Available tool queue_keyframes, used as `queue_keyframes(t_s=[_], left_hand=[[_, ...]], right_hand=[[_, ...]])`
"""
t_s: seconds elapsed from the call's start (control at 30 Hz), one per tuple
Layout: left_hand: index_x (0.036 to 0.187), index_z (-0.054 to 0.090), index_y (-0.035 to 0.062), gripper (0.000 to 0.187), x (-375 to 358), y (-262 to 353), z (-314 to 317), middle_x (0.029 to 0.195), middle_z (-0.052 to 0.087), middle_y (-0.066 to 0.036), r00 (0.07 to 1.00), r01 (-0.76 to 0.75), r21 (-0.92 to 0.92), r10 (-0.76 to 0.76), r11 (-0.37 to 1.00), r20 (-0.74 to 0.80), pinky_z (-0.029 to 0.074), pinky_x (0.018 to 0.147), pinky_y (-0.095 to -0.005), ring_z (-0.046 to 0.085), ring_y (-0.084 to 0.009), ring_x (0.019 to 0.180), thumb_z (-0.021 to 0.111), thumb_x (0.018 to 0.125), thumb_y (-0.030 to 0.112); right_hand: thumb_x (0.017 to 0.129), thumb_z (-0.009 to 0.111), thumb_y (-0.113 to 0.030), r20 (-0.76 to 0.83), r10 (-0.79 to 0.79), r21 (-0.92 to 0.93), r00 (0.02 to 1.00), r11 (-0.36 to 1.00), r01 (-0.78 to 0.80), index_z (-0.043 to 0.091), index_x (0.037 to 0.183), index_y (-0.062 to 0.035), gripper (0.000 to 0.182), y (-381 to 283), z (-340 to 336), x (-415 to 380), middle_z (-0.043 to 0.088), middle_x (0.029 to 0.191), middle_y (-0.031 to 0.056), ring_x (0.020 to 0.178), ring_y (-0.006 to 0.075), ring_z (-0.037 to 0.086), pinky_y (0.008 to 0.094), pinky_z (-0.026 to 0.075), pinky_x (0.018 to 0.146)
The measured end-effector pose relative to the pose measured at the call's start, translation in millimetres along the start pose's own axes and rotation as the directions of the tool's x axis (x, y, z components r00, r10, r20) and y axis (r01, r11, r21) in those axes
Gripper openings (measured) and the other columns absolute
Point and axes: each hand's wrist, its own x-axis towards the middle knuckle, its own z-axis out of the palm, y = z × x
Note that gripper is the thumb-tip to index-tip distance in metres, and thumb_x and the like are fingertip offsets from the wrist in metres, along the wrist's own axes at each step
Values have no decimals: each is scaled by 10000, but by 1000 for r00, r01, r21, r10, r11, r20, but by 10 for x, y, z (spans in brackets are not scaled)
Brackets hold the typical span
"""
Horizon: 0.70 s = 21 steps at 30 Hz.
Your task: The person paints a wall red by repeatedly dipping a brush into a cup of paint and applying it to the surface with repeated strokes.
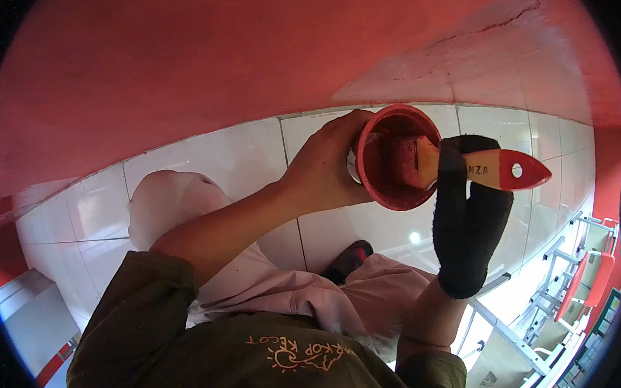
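Observation:
My bare left hand (330, 160) is wrapped round the side of a cup-shaped paint pot (374, 190), whose inside is coated in red. My right hand (472, 216), in a black glove, grips a paintbrush (494, 168) with a wooden handle and a red end. The brush's bristles, covered in red paint, dip into the mouth of the pot. Its handle points out to the right, past my gloved fingers.
A red wall (262, 44) rises close in front, with a crack at its upper right. White floor tiles (250, 149) meet its foot. Metal-framed furniture with red parts (587, 279) stands at the right, and a grey piece of furniture (30, 309) at the lower left.

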Motion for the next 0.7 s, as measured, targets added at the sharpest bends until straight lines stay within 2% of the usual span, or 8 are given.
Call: queue_keyframes(t_s=[0.27,0.33,0.37,0.43,0.47,0.6,0.67,0.7], left_hand=[[1206,502,97,764,15,106,-31,1108,596,-106,999,-33,69,35,997,-26,482,867,-356,593,-264,1015,881,556,232],[1210,499,95,766,26,87,-35,1114,594,-108,999,-26,64,28,998,-27,481,871,-355,592,-261,1024,880,560,232],[1215,497,92,768,35,82,-37,1121,591,-111,1000,-13,57,15,998,-27,480,876,-354,590,-257,1033,879,563,232],[1215,495,88,763,54,101,-56,1123,591,-113,999,-26,43,27,999,-28,480,877,-352,590,-255,1035,876,569,231],[1216,493,84,759,62,110,-67,1126,590,-115,999,-31,28,32,999,-29,479,878,-349,590,-254,1037,873,575,229],[1214,492,72,746,72,124,-80,1126,591,-115,999,-10,57,12,998,-30,479,877,-346,593,-256,1033,866,585,219],[1204,501,66,725,80,71,-86,1125,593,-110,999,-10,52,12,999,-40,479,878,-345,595,-249,1031,861,591,210],[1204,501,66,725,69,53,-93,1125,593,-110,999,-30,55,32,998,-37,479,878,-345,595,-249,1031,861,591,210]], right_hand=[[936,548,-270,-57,-12,19,998,1000,13,587,996,-20,260,80,-28,12,620,868,84,760,145,593,251,462,635],[927,547,-297,-177,18,121,984,993,3,587,1014,-20,293,147,-62,24,619,894,93,770,147,595,240,464,610],[927,547,-297,-183,13,121,983,993,10,587,1014,-20,293,152,-84,38,619,894,93,770,147,595,240,464,610],[923,547,-324,-237,165,324,957,942,-82,581,1029,-10,333,147,-125,62,609,911,99,762,153,594,234,468,587],[945,510,-301,-229,178,392,957,917,-77,573,1026,4,322,135,-145,74,599,910,103,758,156,591,243,472,578],[967,461,-210,-277,184,432,943,901,-49,572,1023,2,245,267,-115,116,592,905,114,758,159,587,249,474,576],[954,486,-309,-289,255,487,923,869,-88,566,963,34,352,227,-81,152,582,844,122,641,178,595,260,489,521],[954,486,-309,-305,245,487,920,870,-70,566,963,34,352,270,-71,144,582,844,122,641,178,595,260,489,521]])
